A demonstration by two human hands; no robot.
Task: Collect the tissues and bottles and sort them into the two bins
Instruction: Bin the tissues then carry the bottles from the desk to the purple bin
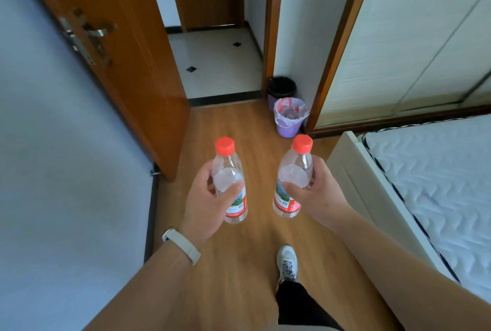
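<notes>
Our left hand (pixel 204 198) is wrapped around one clear, red-capped bottle (pixel 230 179) and our right hand (pixel 316 192) around a second bottle (pixel 292 176), both held upright side by side, a little apart, above the wooden floor (pixel 239 264). Well ahead of them, against the wall by the doorway, stand the two bins, touching or nearly so: a purple bin with a pale liner (pixel 289 118) nearer us and a bin with a black liner (pixel 281 87) just behind it. A white mattress (pixel 438 184) lies to our right, and an open wooden door (pixel 127 51) to our left.
</notes>
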